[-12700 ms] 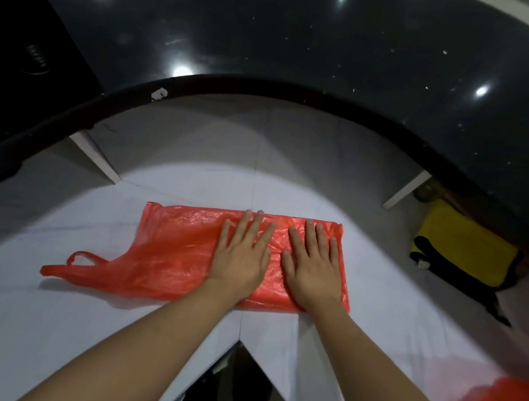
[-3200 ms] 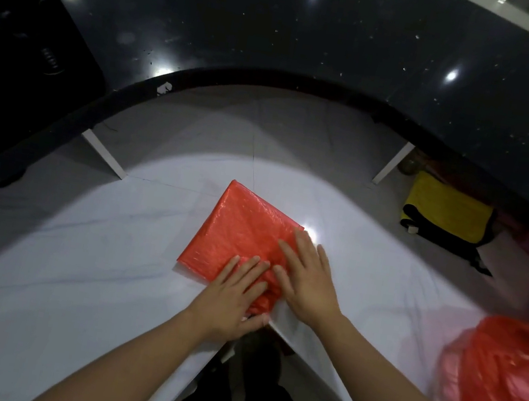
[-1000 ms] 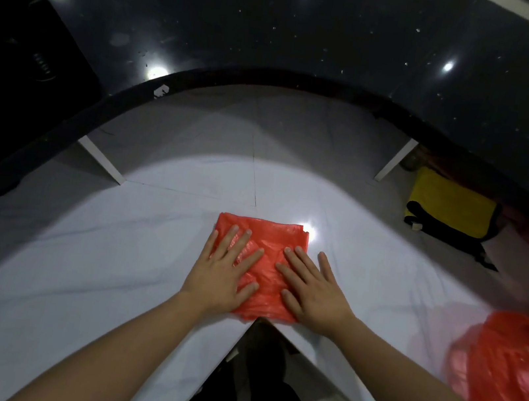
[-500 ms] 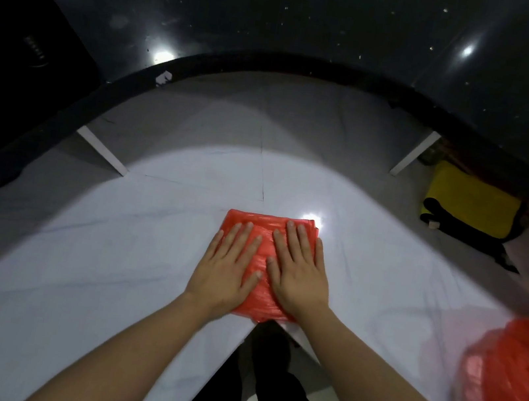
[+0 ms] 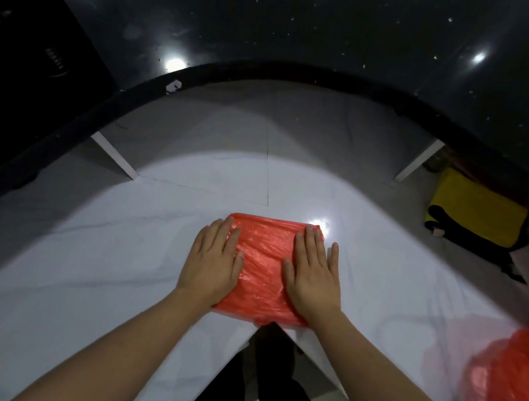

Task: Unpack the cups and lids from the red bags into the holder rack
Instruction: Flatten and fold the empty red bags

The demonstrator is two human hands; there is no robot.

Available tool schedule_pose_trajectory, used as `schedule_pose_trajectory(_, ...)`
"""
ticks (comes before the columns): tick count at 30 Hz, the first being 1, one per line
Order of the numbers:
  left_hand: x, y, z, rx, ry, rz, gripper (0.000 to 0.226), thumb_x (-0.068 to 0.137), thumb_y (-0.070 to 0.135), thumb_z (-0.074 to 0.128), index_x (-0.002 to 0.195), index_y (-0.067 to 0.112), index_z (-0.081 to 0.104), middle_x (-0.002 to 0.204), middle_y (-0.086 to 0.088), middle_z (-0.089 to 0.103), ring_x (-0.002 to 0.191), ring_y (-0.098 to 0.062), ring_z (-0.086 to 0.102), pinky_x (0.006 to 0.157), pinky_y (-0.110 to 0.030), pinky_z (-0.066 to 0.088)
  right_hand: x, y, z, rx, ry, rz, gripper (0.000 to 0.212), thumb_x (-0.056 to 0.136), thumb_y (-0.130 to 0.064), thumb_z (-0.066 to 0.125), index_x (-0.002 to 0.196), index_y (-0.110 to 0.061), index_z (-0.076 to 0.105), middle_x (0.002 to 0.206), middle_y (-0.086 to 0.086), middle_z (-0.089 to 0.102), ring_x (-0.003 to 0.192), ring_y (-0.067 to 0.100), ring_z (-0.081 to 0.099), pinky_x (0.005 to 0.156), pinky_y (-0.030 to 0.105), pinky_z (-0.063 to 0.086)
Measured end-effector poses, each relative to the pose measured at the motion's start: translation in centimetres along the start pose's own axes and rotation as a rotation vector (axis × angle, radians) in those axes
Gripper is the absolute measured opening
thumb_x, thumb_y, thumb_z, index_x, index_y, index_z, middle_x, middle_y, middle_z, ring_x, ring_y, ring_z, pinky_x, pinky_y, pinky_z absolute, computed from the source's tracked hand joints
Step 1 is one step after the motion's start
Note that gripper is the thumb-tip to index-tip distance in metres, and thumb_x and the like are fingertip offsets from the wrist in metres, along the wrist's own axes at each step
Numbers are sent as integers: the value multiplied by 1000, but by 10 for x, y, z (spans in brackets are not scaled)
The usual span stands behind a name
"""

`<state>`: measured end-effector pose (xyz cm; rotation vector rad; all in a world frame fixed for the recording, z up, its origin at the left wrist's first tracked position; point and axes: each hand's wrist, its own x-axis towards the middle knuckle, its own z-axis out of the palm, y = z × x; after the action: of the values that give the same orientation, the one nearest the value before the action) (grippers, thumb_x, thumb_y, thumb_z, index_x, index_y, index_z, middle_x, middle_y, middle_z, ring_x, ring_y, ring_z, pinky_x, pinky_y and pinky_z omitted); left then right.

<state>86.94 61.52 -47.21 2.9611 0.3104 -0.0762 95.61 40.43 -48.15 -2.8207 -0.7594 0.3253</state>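
A red plastic bag [image 5: 263, 266], folded flat into a crinkled square, lies at the near corner of the white worktop [image 5: 105, 279], while a second, bulging red bag [image 5: 516, 396] sits blurred at far right.

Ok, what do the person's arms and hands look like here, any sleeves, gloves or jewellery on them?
Both forearms are bare as far as the frame shows, with no sleeves in view. The left hand and right hand wear no gloves, and I see no rings, watch or wristbands. Fingernails look short and unpainted. Below, between the arms, dark trousers show.
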Motion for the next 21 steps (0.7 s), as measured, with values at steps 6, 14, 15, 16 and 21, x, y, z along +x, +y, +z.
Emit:
schedule_pose_trajectory(6, 23, 28, 2, 22, -71, 67, 59, 105, 41, 20, 160, 21, 19, 169, -4, 9, 156, -21, 1, 125, -48, 6, 11, -26, 1, -7, 12, -65, 61, 107, -44, 18, 161, -17, 13, 169, 5, 2, 155, 18, -12, 124, 50, -9)
schedule_pose_trajectory(14, 26, -10, 22, 36, -89, 109, 59, 106, 50, 18, 161, 32, 8, 169, 4, -1, 155, -16, -7, 125, -50, 1, 16, 11, 7, -37, 1, -48, 62, 105, -55, 20, 161, -30, 9, 169, -4, -2, 154, 14, -14, 124, 53, -3)
schedule_pose_trajectory(15, 26, -16, 21, 42, -100, 97, 59, 106, 52, 15, 161, 33, 4, 169, 5, -4, 155, -16, -10, 125, -51, -1, 16, 17, 5, -46, -4, -41, 62, 105, -55, 18, 161, -31, 9, 169, -4, -3, 154, 13, -14, 124, 53, -4)
schedule_pose_trajectory(16, 27, -21, 19, 48, -118, 90, 59, 106, 52, 12, 161, 33, 1, 169, 6, -6, 154, -14, -13, 124, -51, -3, 17, 21, 3, -58, -16, -38, 62, 105, -56, 15, 161, -31, 7, 169, -5, -4, 154, 13, -14, 124, 52, -6)
schedule_pose_trajectory(21, 22, -27, 4, 44, -179, 73, 59, 105, 53, 6, 160, 33, -7, 167, 7, -17, 152, -14, -22, 124, -51, -9, 18, 26, -7, -98, -89, -62, 63, 105, -55, 9, 161, -27, -5, 168, -4, -12, 152, 13, -21, 122, 48, -17)
